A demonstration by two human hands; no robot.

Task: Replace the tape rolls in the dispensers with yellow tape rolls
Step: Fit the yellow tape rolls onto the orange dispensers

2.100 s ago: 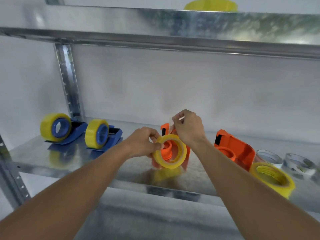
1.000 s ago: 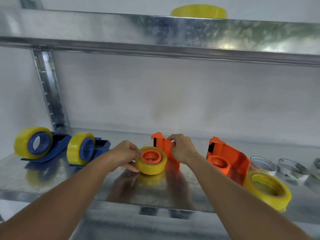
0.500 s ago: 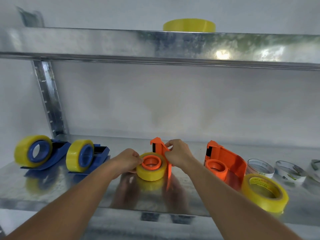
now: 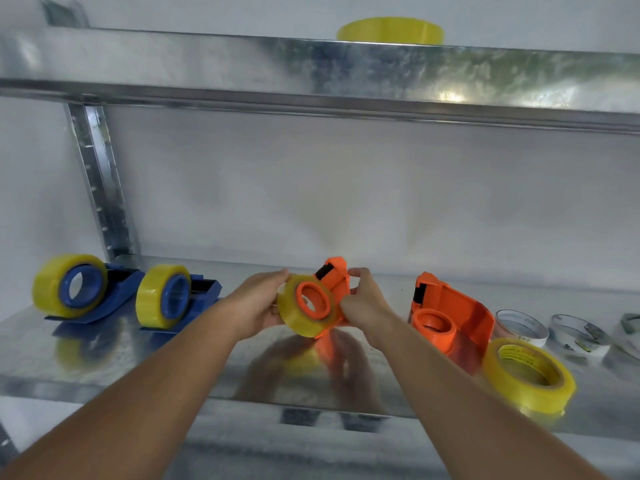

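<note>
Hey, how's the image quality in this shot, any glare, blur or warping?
Head view: bright glare patch on the upper shelf front; the lower shelf mirrors the hands and tape; slight motion blur on the left hand, right hand and forearms; wide-angle lens bows the shelf edges.

Two blue dispensers (image 4: 117, 299) (image 4: 199, 299), each carrying a yellow roll; two orange dispensers (image 4: 334, 289) (image 4: 457, 320), one loaded with yellow tape; two loose yellow rolls (image 4: 528, 379) (image 4: 389, 30); three clear rolls (image 4: 521, 327) (image 4: 578, 336) (image 4: 630, 325), the rightmost cut by the frame; two hands (image 4: 258, 306) (image 4: 365, 304).
</note>
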